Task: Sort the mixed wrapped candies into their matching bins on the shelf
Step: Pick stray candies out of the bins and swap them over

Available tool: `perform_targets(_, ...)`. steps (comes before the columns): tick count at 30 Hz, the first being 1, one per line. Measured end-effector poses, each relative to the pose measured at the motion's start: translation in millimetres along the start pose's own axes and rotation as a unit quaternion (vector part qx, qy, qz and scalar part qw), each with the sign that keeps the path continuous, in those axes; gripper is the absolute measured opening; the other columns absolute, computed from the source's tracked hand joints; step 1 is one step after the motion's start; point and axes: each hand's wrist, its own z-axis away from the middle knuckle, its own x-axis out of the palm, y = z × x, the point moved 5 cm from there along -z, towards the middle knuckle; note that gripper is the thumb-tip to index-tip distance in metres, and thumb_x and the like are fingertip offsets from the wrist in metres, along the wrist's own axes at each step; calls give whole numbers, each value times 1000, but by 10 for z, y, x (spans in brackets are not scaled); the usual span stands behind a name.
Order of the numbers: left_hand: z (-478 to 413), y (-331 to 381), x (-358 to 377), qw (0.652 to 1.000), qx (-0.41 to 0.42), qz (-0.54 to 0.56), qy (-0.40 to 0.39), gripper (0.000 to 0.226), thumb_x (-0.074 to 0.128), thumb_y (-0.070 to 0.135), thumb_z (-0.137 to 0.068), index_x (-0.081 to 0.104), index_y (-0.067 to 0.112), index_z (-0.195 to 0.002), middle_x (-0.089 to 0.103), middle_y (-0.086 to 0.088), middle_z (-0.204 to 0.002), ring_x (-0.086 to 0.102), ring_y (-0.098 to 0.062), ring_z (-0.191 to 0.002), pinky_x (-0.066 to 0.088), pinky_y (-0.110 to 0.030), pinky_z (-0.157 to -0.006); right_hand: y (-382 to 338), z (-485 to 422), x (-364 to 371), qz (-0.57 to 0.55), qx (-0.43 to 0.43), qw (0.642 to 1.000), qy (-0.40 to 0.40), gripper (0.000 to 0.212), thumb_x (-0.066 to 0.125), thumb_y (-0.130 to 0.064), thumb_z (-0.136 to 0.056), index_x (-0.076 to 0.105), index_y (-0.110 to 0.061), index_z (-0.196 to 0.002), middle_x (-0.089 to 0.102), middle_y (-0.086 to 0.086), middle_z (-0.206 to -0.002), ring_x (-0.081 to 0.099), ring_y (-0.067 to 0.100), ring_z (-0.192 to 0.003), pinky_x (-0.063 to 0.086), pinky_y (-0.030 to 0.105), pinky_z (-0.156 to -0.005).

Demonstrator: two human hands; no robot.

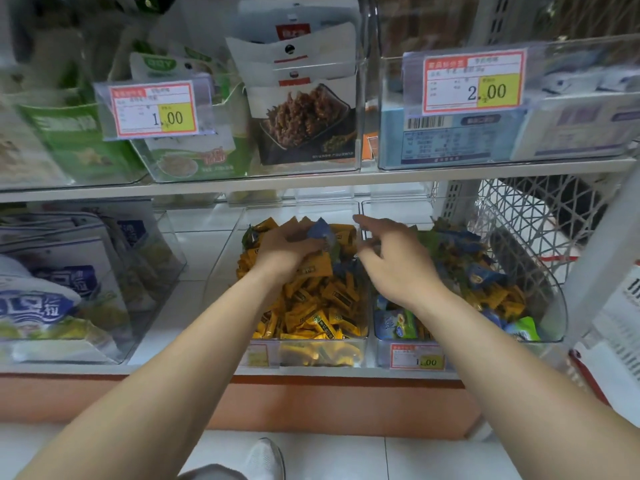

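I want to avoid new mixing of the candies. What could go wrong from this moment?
1. The left hand holds a loose bunch with a blue candy above the yellow bin; a piece may slip back into the yellow candies.
2. The right hand is open at the wall between the bins, so a hand-over there could drop pieces on the wrong side.
3. The right bin is heaped; reaching in may push candies out.

Middle bin (360, 344) is mostly yellow candies (311, 306), right bin (554, 306) mixes blue, green, yellow wrappers (485, 278), price tags (154, 110) red-bordered with yellow patches.
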Motion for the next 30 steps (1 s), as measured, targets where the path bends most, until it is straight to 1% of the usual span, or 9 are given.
perform_targets(4, 149, 35, 37, 999, 5, 42, 1, 39, 79, 14, -80, 70, 19, -118, 73, -3, -113, 69, -22, -104, 54, -36, -93, -25, -42, 155, -5, 25, 998, -59, 55, 37, -46, -102, 31, -32, -155, 50, 5, -149, 46, 29, -136, 42, 37, -104)
perform_targets(8, 333, 143, 146, 994, 34, 103, -27, 24, 76, 11, -83, 77, 33, -92, 77, 2, -96, 72, -17, -87, 58, -26, -74, -86, -38, 242, -43, 55, 994, -82, 57, 28, -59, -101, 32, -34, -152, 49, 1, -151, 46, 27, -136, 40, 36, -98)
perform_targets(12, 414, 218, 213, 993, 78, 89, -21, 29, 76, 8, -78, 74, 30, -98, 76, -1, -98, 72, -17, -93, 59, -34, -83, -162, -30, 188, -119, 46, 991, -48, 34, 43, -45, -103, 55, -31, -132, 65, -1, -125, 59, 21, -113, 42, 29, -80)
perform_targets(17, 443, 265, 174, 989, 132, 0, -70, 32, 76, 12, -83, 71, 33, -106, 76, 14, -99, 69, -1, -95, 50, -15, -79, -34, -30, 51, -254, 101, 962, -12, 17, 65, -29, -96, 69, -19, -110, 71, 2, -108, 66, 20, -102, 52, 33, -84)
perform_targets(20, 392, 194, 22, 989, 112, -68, -67, 32, 76, 17, -85, 68, 32, -111, 75, 16, -97, 67, 2, -97, 54, -21, -86, 95, -48, -61, -189, 101, 976, 50, 21, 66, -27, -95, 69, -17, -112, 70, 1, -111, 63, 19, -103, 48, 31, -84)
perform_targets(22, 281, 164, -203, 979, 112, -172, 14, 29, 74, 20, -85, 70, 29, -112, 73, 15, -102, 67, -4, -100, 54, -30, -93, 178, -43, -191, -111, 85, 984, 111, 27, 66, -28, -94, 67, -19, -119, 63, 0, -114, 58, 17, -105, 37, 24, -83)
perform_targets(24, 124, 163, -476, 938, 112, -312, 102, 31, 69, 21, -87, 68, 25, -118, 67, 7, -111, 64, -16, -106, 50, -31, -90, 273, -27, -281, -17, 59, 989, 131, 34, 64, -31, -95, 61, -22, -128, 56, 2, -116, 56, 23, -106, 37, 27, -83)
perform_targets(26, -77, 76, -662, 903, 83, -403, 123, 42, 64, 20, -91, 58, 20, -132, 59, -4, -126, 57, -26, -118, 45, -35, -94, 397, -3, -256, 95, 47, 990, 91, 39, 60, -33, -97, 54, -27, -135, 54, 6, -123, 58, 29, -106, 45, 35, -80)
perform_targets(30, -379, -173, -629, 898, 20, -436, 63, 66, 58, 19, -94, 28, 4, -151, 40, -18, -148, 40, -31, -136, 36, -38, -108, 650, 56, -61, 185, 60, 981, -26, 39, 45, -40, -103, 53, -32, -140, 48, 5, -136, 53, 30, -118, 51, 40, -83)
